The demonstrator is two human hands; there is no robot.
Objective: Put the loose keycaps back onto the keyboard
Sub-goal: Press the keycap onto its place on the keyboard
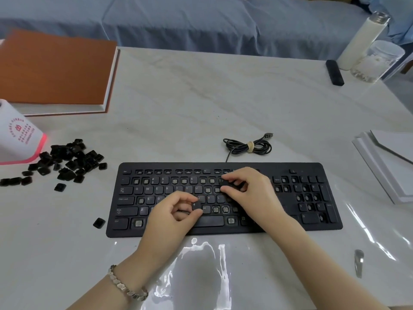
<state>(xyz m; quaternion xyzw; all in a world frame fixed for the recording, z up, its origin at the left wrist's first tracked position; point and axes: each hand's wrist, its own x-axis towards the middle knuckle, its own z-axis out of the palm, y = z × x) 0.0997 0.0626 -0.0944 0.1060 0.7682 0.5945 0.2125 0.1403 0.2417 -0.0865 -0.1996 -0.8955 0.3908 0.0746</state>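
Observation:
A black keyboard lies across the middle of the white table, with several bare switch sockets among its fitted keys. My left hand hovers over the lower letter rows and pinches a black keycap marked 4. Over the upper right letter rows, my right hand holds another black keycap between thumb and fingers. A pile of loose black keycaps lies left of the keyboard. One stray keycap sits by the keyboard's lower left corner.
The coiled keyboard cable lies behind the keyboard. An orange-covered book and a white cup are at the far left. At back right stand a white bottle, a clear jar and a black bar. White boards lie at right.

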